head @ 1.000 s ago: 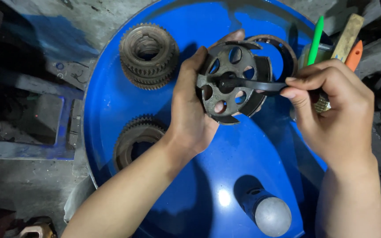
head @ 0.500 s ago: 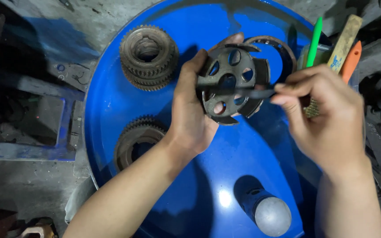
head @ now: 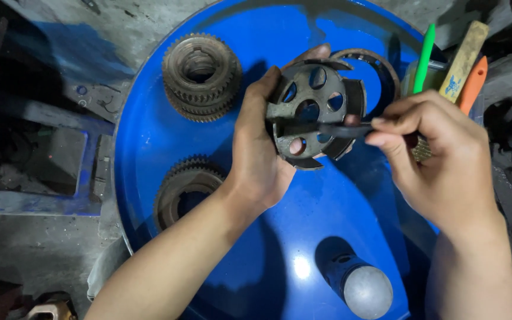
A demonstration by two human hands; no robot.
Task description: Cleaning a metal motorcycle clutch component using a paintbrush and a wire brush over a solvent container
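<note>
A round metal hub with holes (head: pixel 314 112) is held upright above the blue drum top (head: pixel 149 136), clamped at its left edge by the left hand (head: pixel 259 154). A dark thin tool (head: pixel 339 129) is laid across its face, pinched between the fingers of the right hand (head: pixel 440 160). A metal ring (head: pixel 380 71) lies just behind the hub. Two toothed gears (head: pixel 201 74) (head: pixel 186 188) rest on the surface to the left, and a grey-capped spray can (head: pixel 357 281) stands nearer the person.
</note>
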